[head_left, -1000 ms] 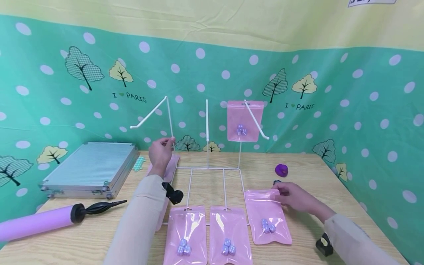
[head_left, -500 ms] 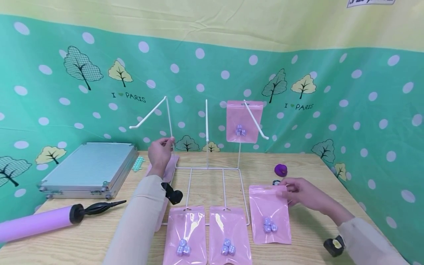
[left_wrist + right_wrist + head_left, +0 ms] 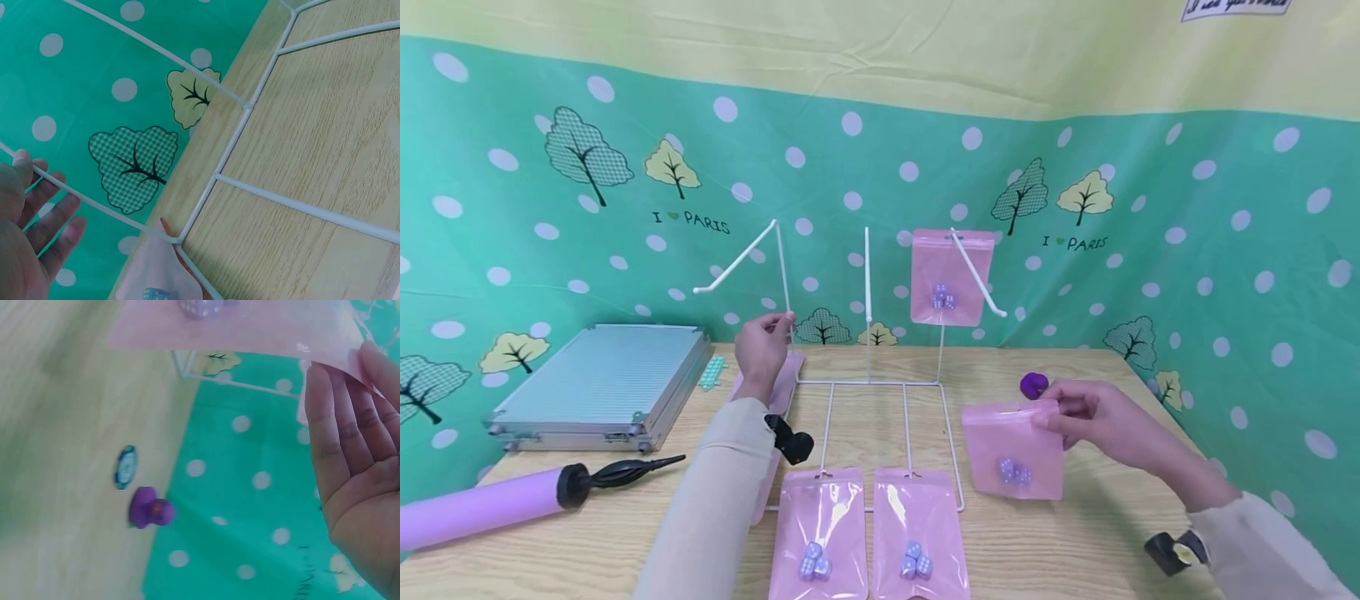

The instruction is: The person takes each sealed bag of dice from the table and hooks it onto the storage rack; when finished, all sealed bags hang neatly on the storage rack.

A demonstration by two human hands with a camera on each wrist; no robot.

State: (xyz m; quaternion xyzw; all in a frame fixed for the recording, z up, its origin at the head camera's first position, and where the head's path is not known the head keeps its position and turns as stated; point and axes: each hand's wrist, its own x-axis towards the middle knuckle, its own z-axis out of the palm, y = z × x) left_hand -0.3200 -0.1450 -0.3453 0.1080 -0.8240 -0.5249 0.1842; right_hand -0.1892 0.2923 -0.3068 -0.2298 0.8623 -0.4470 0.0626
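A white wire display rack (image 3: 887,383) with three slanting prongs stands mid-table. My left hand (image 3: 763,350) holds its left upright, thumb and fingers around the wire in the left wrist view. Lifted off the table to the rack's right is a pink zip bag (image 3: 1000,442) of purple dice, its top right corner pinched by my right hand (image 3: 1105,417). A similar bag (image 3: 951,258) hangs from the right prong. Two more bags, one left (image 3: 820,504) and one right (image 3: 920,508), lie at the rack's front. My left arm partly covers another pink bag (image 3: 787,379).
On the left are a silver case (image 3: 602,375), a small mint-green piece (image 3: 712,372) and a purple hand pump (image 3: 490,504) with a black nozzle. A purple duck (image 3: 145,507) and a round chip (image 3: 125,467) lie behind the right hand. Patterned cloth (image 3: 850,167) backs the table.
My right hand has raised the pink bag from the table and moved slightly right and away, tilting the bag. The left hand keeps its place on the rack.
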